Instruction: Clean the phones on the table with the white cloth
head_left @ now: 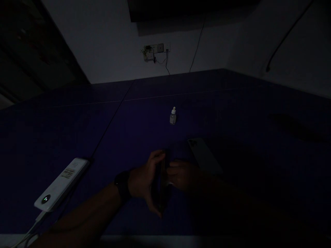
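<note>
The light is dim and details are hard to see. My left hand [144, 179], with a dark watch [122, 184] on its wrist, spans a dark, flat, phone-sized object [163, 182] by its two ends, thumb low and fingers high. This object stands on edge. Against its right side my right hand [181, 174] has its fingers curled in. A small pale bit shows by the right fingertips; whether it is held I cannot tell. Right of my right hand, a pale smartphone [203, 153] lies with its camera side up. A small dropper bottle [173, 117] stands upright beyond both hands.
A white power bank [62, 182] with a lit display and a plugged-in cable [32, 227] lies at left on the dark blue table [139, 127]. A dark line runs across the tabletop. Wall sockets with cords [155, 50] and a dark screen [191, 8] are behind.
</note>
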Motion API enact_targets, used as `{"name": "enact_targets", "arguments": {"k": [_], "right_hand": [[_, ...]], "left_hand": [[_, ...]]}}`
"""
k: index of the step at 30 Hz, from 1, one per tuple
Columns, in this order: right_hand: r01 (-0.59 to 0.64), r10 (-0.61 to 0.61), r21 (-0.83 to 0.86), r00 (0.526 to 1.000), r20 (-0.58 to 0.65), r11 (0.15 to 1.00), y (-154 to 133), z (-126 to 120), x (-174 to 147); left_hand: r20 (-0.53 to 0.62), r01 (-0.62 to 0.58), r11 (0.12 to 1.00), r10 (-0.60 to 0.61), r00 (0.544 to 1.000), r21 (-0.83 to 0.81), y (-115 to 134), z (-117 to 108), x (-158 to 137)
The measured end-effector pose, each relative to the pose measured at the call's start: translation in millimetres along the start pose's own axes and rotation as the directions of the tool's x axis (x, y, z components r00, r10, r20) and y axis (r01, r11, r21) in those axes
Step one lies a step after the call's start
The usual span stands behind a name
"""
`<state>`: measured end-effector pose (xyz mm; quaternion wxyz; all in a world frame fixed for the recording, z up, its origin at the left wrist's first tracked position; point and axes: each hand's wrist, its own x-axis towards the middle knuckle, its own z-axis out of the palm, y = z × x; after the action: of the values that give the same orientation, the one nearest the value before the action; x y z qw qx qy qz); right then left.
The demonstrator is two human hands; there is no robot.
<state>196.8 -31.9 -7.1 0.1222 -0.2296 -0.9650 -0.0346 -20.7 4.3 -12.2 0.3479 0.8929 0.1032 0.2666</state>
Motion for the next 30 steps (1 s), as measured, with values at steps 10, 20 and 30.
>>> {"name": "enact_targets", "arguments": {"k": [10, 20, 30], "right_hand": [[-0.096, 0.095, -0.041, 0.995, -0.015, 0.995, 9, -1, 6], [-0.206, 0.206, -0.049, 0.978, -0.005, 0.977, 6, -4, 8], [-0.042, 0.041, 0.022, 0.999, 0.014, 0.999, 0, -3, 0]], "left_hand": [[-0.02, -0.043, 0.999, 0.043, 0.999, -0.001, -6, 1, -1], [-0.005, -0.025, 1.0, 0.025, 1.0, -0.017, -7, 1, -3], [-0.014, -0.052, 0.999, 0.052, 0.999, -0.009, -9, 1, -3]]}}
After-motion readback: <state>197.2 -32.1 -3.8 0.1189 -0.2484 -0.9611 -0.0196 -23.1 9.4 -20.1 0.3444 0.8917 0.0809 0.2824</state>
